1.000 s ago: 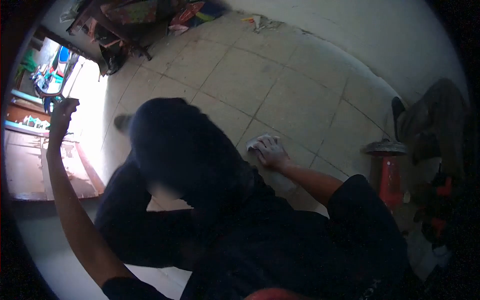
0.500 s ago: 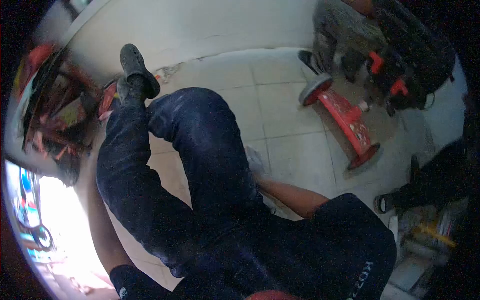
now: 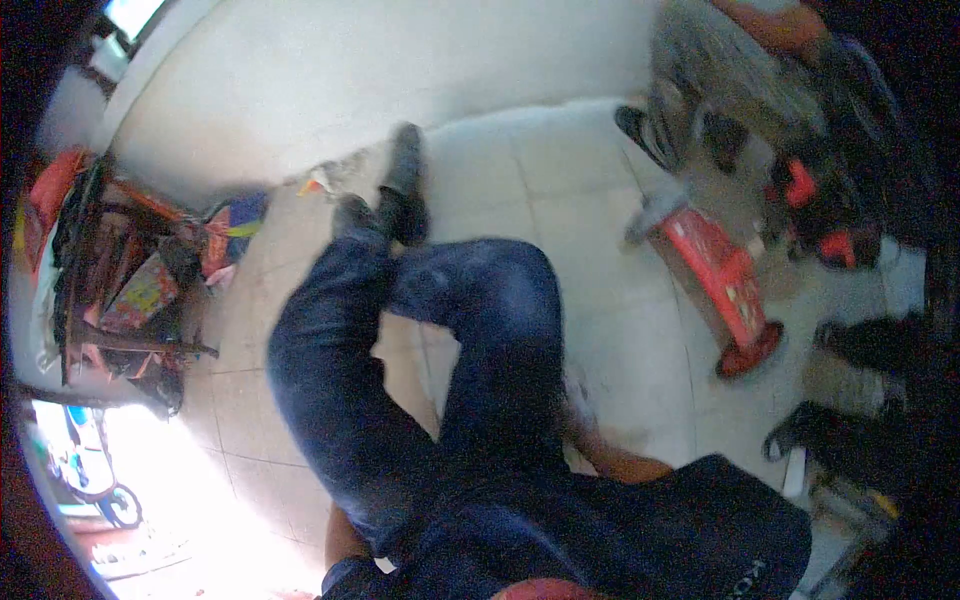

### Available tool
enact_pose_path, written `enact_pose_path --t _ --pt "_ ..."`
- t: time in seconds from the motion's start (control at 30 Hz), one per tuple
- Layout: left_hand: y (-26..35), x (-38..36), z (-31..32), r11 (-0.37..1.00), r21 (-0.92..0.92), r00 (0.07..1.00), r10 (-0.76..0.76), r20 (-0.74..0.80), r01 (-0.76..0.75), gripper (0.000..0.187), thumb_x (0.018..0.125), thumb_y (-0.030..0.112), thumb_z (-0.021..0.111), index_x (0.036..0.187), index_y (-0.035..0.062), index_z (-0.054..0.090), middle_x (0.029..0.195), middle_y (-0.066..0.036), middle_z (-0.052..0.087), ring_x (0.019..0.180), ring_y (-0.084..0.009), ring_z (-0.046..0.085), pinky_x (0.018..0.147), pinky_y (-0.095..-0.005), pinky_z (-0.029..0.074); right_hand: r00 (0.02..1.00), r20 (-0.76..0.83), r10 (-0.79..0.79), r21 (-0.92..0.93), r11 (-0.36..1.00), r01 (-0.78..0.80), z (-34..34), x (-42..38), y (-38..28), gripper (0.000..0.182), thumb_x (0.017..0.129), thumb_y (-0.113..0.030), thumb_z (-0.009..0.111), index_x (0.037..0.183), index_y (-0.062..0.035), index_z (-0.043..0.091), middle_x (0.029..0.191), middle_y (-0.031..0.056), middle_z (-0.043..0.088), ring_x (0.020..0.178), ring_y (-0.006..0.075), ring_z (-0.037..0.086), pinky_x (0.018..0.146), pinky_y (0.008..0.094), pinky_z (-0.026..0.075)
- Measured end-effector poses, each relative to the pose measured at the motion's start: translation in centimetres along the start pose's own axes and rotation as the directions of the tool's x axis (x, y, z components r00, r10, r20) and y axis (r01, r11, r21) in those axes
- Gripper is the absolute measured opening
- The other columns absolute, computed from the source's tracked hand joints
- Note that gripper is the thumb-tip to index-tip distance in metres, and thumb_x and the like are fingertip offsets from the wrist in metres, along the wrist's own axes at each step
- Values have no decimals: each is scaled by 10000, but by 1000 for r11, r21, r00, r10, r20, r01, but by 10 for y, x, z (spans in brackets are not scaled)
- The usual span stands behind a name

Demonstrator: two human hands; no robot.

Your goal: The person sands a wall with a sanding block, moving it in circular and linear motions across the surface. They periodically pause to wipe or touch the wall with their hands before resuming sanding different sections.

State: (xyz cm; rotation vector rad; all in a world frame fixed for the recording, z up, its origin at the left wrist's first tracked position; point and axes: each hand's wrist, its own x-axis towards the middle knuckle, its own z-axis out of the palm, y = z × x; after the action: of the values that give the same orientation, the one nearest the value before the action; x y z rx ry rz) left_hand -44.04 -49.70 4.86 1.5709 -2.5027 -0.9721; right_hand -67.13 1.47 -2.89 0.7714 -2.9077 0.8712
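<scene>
My legs in dark trousers (image 3: 500, 350) are bent in front of me, with dark clogs (image 3: 403, 180) on the tiled floor. My right forearm (image 3: 630, 465) reaches down beside the right thigh. At its end my right hand (image 3: 580, 408) is low near the floor, blurred and partly behind the leg. Something whitish shows there; I cannot make out whether it is a glove or a cloth, and the fingers do not show. My left forearm (image 3: 342, 537) goes down behind the left thigh, which hides the left hand.
A red piece with round ends (image 3: 715, 275) lies on the floor to the right. Beyond it is another person in grey trousers (image 3: 735, 70); dark footwear (image 3: 810, 430) shows nearer. Cluttered items (image 3: 145, 290) stand at left, near a bright doorway with a wheeled vehicle (image 3: 122, 505). A white wall (image 3: 400, 60) is ahead.
The view has swung so my legs appear further right and lower. My left forearm, earlier plainly visible outside the left leg, is now mostly behind the thigh. The right arm stays low beside the leg.
</scene>
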Motion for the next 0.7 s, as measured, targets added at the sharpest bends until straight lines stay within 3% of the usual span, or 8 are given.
enact_pose_path --t 0.23,0.47,0.7 --pt "-1 23 22 973 -104 979 -204 10 204 297 1004 192 562 1198 -30 602 1157 -143 656 1070 -248 607 929 -354 472 981 -3 196 -56 979 -196 -12 46 -17 531 971 -216 640 1456 -53 497 1476 170 523 1394 420 461 1147 524 355" --pt "-20 45 35 955 -197 975 -222 21 222 313 1018 192 553 1224 -40 586 1189 -166 648 1107 -259 601 954 -360 464 933 -113 342 -84 932 -352 -16 36 -19 545 974 -214 637 1472 -51 487 1471 175 530 1384 423 472 1147 523 356" --pt "13 163 68 936 -222 962 -273 24 271 328 1032 193 544 1250 -51 571 1221 -189 640 1144 -269 596 978 -366 457 748 -329 576 33 799 -601 4 107 -11 559 978 -213 634 1489 -49 477 1466 180 537 1374 426 482 1147 521 357"
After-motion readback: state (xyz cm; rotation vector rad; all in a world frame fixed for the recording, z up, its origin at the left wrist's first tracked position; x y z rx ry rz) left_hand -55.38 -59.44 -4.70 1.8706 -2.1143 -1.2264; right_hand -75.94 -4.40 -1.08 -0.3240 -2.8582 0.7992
